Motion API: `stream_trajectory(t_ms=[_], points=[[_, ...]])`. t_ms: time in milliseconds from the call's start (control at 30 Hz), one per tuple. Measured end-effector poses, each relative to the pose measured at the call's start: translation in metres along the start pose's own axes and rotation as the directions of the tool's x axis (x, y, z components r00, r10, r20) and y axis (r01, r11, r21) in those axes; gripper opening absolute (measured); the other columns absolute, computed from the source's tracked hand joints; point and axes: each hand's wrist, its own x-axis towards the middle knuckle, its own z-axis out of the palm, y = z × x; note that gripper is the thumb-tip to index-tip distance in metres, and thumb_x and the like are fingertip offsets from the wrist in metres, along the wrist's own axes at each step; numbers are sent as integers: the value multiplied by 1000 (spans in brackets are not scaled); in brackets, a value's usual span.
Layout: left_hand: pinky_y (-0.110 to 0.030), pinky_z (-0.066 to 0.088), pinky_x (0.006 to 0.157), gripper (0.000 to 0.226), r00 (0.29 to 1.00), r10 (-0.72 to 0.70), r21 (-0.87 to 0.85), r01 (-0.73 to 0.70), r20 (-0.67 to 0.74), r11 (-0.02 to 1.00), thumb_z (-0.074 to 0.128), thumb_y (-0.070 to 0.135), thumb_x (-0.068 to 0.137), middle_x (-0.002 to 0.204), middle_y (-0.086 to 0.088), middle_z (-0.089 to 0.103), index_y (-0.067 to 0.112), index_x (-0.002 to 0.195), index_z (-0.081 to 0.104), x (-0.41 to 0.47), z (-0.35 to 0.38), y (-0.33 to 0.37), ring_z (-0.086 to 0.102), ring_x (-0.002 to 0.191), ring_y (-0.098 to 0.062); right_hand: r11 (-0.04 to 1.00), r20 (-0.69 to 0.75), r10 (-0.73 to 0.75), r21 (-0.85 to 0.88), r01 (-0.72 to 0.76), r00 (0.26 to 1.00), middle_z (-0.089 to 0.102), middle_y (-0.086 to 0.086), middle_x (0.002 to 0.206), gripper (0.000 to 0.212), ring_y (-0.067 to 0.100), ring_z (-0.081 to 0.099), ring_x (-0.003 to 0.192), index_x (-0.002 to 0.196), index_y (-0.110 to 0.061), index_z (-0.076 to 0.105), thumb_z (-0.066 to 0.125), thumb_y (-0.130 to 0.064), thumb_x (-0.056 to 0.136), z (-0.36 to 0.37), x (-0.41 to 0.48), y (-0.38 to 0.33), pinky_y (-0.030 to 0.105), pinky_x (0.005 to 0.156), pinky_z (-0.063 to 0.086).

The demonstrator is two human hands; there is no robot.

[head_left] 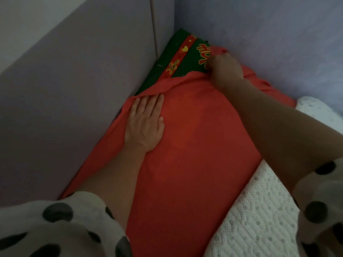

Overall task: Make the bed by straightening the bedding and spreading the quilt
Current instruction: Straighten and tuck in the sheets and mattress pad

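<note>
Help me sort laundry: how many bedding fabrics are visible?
3: red sheet centre, green patterned cloth in the corner, white quilt at right. More may lie underneath.

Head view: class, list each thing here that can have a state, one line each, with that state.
Red sheet: spread smooth, top edge folded and bunched.
Green cloth: in the corner, lower part under the sheet.
White quilt: at the right, not spread over the sheet.
Left hand: flat, fingers straight, pressing the sheet.
Right hand: fingers curled at the sheet's top edge; grip hidden.
</note>
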Motion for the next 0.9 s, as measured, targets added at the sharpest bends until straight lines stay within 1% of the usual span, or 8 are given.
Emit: stream_trajectory(t_ms=[100,200,400,600,700,767,800,900], points=[[-41,11,119,65,1000,-3,1,3,-8,1000,27,34,92,157,-5,22,15,152,15,-1,1,0,21,142,-23,999,-110,22,39,-18,994,61,25,112,27,42,57,105,111,-1,62,46,-5,90,0,1,-3,44,81,47],[-41,8,120,66,1000,-10,0,10,-2,1000,26,34,92,160,-4,13,15,153,12,-2,2,1,8,147,-20,976,-210,108,206,-64,972,61,26,109,28,42,57,100,111,-2,56,42,-6,88,-4,13,-10,44,74,43],[-42,10,120,67,1000,-15,-33,15,6,999,30,32,90,160,-3,12,15,153,15,0,3,0,7,148,-19,820,-329,225,572,4,917,65,23,97,25,36,60,90,103,5,56,40,-3,86,-11,59,-30,39,75,34],[-42,12,119,68,1000,-13,-60,14,15,998,33,32,89,160,-1,10,16,153,15,0,6,-1,5,148,-19,792,-267,116,606,74,957,63,27,106,31,37,59,95,113,11,53,41,-6,89,-2,85,-38,37,79,33],[-42,11,119,69,1000,-15,-73,17,25,997,32,32,89,160,0,9,16,153,13,4,8,-2,4,148,-19,772,-134,49,633,48,990,58,25,123,40,35,55,113,127,9,44,45,-2,89,8,92,-36,33,92,34],[-42,11,119,69,999,-15,-82,17,28,996,32,31,89,160,0,9,16,153,14,4,8,-2,4,148,-19,731,10,0,682,-7,1000,47,20,140,64,32,44,130,146,-3,22,46,-6,86,13,93,-36,40,110,31],[-42,11,119,69,999,-13,-85,15,30,996,33,31,88,160,0,9,16,153,14,4,8,-2,4,148,-18,735,38,16,677,-38,999,47,18,140,69,32,44,131,149,-12,18,45,-6,85,14,94,-36,46,111,31],[-42,11,119,68,999,-13,-90,15,29,996,32,31,88,160,0,10,16,153,16,3,7,-1,4,148,-18,801,-14,132,591,-98,991,56,14,132,61,31,51,123,147,-19,26,40,-4,89,12,100,-29,43,106,37]])
